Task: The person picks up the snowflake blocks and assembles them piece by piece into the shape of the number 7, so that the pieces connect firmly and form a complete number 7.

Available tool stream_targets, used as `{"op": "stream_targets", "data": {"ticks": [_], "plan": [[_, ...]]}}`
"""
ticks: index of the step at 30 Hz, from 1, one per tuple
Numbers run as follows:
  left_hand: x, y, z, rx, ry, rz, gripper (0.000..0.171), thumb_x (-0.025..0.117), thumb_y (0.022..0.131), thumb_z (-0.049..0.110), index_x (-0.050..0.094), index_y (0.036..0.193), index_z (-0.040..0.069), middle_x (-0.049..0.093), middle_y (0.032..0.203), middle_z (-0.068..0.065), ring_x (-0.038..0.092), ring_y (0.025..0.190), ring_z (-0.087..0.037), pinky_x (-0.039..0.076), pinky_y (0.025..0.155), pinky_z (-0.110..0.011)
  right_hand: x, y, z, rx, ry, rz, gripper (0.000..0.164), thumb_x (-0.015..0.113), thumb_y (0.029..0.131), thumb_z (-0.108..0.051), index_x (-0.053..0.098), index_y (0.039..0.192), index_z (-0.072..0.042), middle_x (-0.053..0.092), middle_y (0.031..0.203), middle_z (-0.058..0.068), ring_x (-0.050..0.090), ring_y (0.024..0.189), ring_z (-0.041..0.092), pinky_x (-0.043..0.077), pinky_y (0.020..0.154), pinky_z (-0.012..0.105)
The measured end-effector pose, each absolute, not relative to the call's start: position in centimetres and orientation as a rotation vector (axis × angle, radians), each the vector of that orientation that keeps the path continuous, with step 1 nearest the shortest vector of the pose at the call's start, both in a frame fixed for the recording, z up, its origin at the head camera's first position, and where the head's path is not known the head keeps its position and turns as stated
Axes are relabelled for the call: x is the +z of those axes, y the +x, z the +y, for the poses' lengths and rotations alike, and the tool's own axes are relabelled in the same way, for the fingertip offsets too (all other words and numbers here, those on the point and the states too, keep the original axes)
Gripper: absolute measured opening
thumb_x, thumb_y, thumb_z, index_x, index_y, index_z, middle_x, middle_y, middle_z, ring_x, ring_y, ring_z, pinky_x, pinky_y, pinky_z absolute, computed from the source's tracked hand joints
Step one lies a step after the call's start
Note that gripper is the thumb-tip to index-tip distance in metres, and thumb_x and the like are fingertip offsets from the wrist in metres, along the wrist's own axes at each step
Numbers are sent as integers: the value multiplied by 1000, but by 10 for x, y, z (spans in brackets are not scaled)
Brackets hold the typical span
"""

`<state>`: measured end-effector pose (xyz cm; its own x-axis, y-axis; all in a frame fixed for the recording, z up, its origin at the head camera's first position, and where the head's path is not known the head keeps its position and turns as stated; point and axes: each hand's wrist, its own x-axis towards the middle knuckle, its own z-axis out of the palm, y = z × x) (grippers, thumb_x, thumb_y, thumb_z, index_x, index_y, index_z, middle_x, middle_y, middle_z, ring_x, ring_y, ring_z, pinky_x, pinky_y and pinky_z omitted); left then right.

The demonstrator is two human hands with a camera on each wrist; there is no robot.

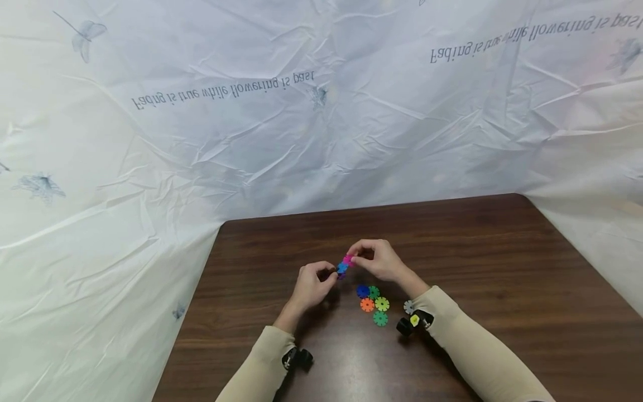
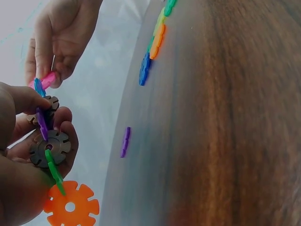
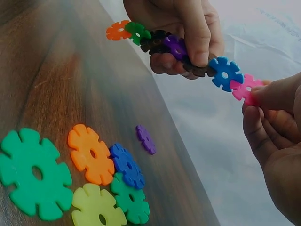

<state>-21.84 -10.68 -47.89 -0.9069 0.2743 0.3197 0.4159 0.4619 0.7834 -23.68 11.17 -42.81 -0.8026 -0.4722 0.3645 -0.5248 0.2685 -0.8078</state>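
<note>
My left hand [image 1: 312, 283] grips a chain of notched plastic discs, thumb and fingers on its dark discs. Down the chain run an orange disc [image 2: 73, 207], a green disc [image 3: 137, 33], a dark disc, a purple disc [image 3: 175, 46], another dark disc and a light-blue disc [image 3: 225, 74]. Between thumb and fingers, my right hand [image 1: 378, 261] pinches a pink disc [image 3: 244, 88], whose edge overlaps the light-blue disc's rim at the chain's far end. Both hands hold the chain up over the table, and the left fingers partly cover the dark discs.
On the brown table [image 1: 241, 312] lies a loose group: an orange disc [image 3: 91, 154], a dark-blue disc [image 3: 127, 165], a yellow disc [image 3: 96, 207] and two green ones. A purple disc [image 3: 146, 140] lies apart from them. A grey disc [image 1: 408, 306] sits by the right sleeve.
</note>
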Motion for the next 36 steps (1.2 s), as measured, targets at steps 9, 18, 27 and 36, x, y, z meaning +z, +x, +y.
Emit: {"op": "stream_targets", "data": {"ticks": [9,18,27,36], "plan": [[-480,-220,-107,-1436,-582,-2575,5,70,87,11,70,86,6,70,78,-2,57,66,-5,51,60,-21,-428,-239,114,1601,958,-2481,11,66,90,0,71,100,2,68,88,13,60,70,21,52,62,30],[-479,-220,-110,-1412,-577,-2575,4,70,86,12,70,85,8,70,79,-1,58,67,-5,53,63,-24,-429,-241,113,1625,1023,-2433,13,65,89,3,69,102,5,68,90,19,61,71,25,53,62,34],[-475,-221,-117,-1403,-531,-2573,6,70,86,11,71,86,5,72,80,-3,59,68,-7,52,63,-22,-463,-266,119,1671,1041,-2417,21,61,91,4,67,111,1,67,99,19,63,82,24,54,71,35],[-474,-221,-125,-1400,-490,-2563,5,72,85,11,70,83,6,72,79,-3,59,67,-8,51,62,-22,-481,-278,114,1473,1028,-2541,18,67,90,-8,69,108,-10,70,100,5,64,87,19,55,75,34]]}}
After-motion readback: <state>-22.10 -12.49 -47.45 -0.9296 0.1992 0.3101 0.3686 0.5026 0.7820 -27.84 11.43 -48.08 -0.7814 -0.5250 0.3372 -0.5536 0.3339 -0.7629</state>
